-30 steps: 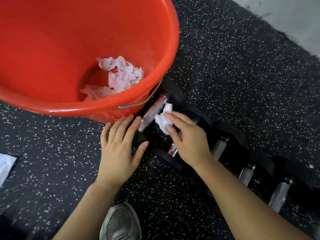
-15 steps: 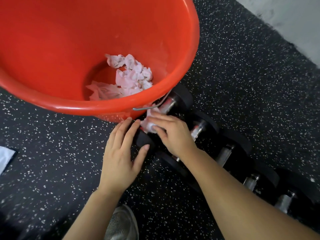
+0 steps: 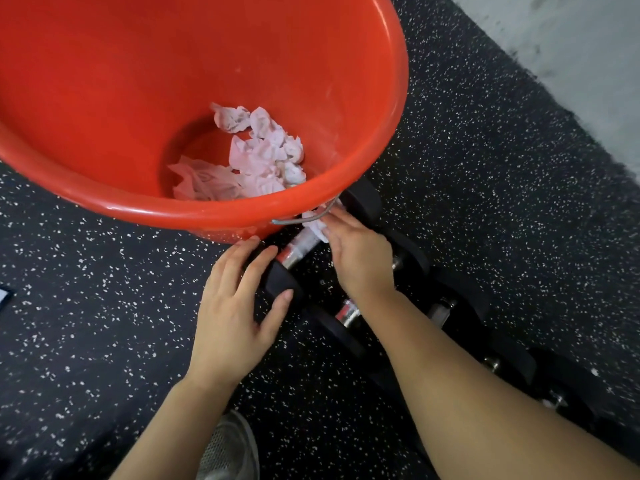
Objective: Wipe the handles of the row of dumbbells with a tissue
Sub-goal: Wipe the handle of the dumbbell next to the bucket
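Observation:
A row of black dumbbells with chrome handles lies on the speckled floor, running from the bucket toward the lower right. On the first dumbbell, the handle (image 3: 298, 250) shows bare at its near end. My right hand (image 3: 360, 255) presses a crumpled white tissue (image 3: 314, 226) against the far end of that handle, just under the bucket's rim. My left hand (image 3: 232, 306) rests on this dumbbell's near black head (image 3: 281, 283), fingers curled around it. The second dumbbell (image 3: 346, 313) is partly hidden under my right forearm.
A big red bucket (image 3: 346, 188) with several used tissues (image 3: 256, 157) inside stands close against the first dumbbell; its wire handle (image 3: 304, 218) hangs over the tissue. A grey shoe (image 3: 228, 448) is at the bottom edge. A pale wall strip (image 3: 571, 46) runs at the top right.
My right hand slid the tissue along the first handle, first toward the near end, then to the far end under the bucket rim. The camera shifted, so the bucket fills more of the view.

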Tool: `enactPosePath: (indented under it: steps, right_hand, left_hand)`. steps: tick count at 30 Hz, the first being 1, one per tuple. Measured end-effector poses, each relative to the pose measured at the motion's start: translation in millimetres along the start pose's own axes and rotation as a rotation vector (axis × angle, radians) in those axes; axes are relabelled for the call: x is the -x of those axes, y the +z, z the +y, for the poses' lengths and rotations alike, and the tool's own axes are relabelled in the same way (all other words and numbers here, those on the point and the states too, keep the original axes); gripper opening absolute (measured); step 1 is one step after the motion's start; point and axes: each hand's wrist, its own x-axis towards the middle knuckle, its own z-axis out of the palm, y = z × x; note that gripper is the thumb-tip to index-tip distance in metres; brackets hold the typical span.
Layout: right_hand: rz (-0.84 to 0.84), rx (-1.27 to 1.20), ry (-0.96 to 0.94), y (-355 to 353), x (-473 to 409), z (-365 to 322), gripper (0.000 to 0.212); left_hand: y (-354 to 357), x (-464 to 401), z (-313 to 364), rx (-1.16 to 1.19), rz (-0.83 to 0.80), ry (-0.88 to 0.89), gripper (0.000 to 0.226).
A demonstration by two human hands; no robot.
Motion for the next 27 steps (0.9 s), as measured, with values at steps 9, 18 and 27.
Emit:
enactPosePath:
  steps: [9,18,27]
  right_hand:
    - [-0.162,-0.065,-0.273,4.0,13.2,-8.1,0.032]
    - [-0.082,-0.141,-0.113,3.1,9.8,-1.5,0.033]
    - [-0.099,-0.112,-0.191,-1.5,1.8,4.8,0.031]
  left_hand:
    - [0.1,1.3,4.7,0.014,0.019,-0.02,0.055]
    - [1.1,1.2,4.5,0.009,0.018,-0.017,0.055]
    - [0.0,0.7,4.9,0.011,0.006,-0.016,0.055]
